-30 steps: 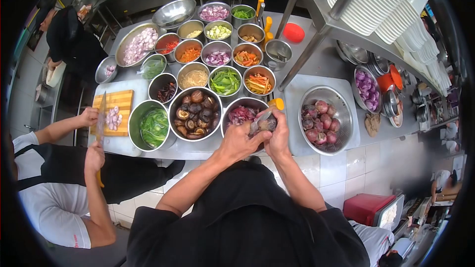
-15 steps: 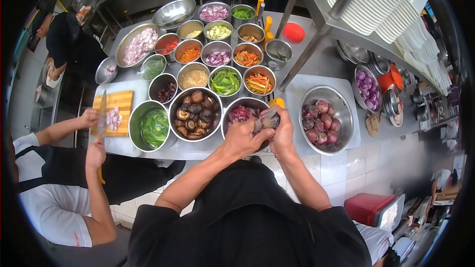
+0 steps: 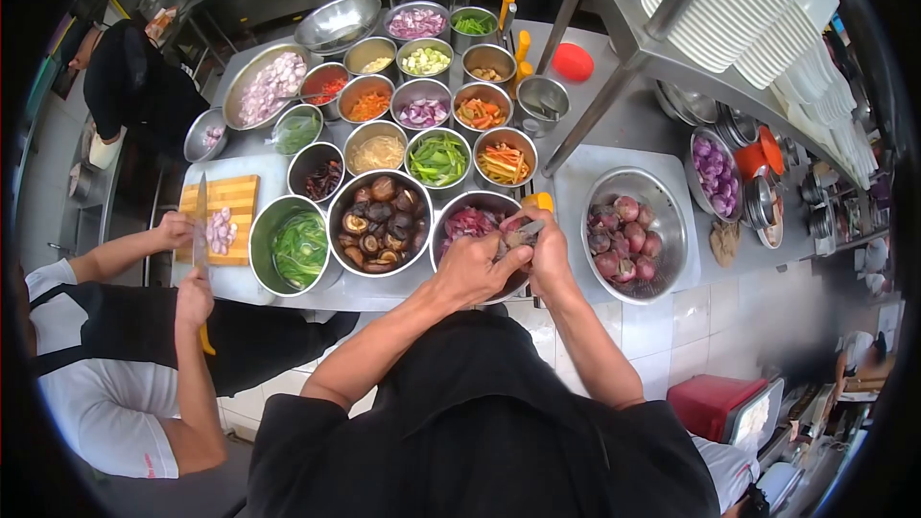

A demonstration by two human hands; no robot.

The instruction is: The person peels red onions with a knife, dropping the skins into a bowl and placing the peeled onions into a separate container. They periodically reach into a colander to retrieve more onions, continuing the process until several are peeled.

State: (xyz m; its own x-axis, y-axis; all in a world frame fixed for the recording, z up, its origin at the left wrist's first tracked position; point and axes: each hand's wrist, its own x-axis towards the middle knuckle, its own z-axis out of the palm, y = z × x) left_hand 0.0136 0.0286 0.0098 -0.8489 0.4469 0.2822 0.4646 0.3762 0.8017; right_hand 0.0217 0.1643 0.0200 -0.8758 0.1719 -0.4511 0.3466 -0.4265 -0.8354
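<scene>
- Left hand (image 3: 470,270), left of the colander (image 3: 675,221): curled around one apparent onion (image 3: 501,247), mostly hidden.
- Right hand (image 3: 550,259), between onion and colander: closed on a small knife (image 3: 526,230), blade at the onion.
- Onion, held left of colander: judged light, firm, its skin papery and slippery; best gripped around the rounded sides, clear of the edge.
- Pot (image 3: 475,198), left of colander, below hands: reddish pieces (image 3: 468,221).
- Red onions (image 3: 624,240), inside colander: likely to roll.
</scene>
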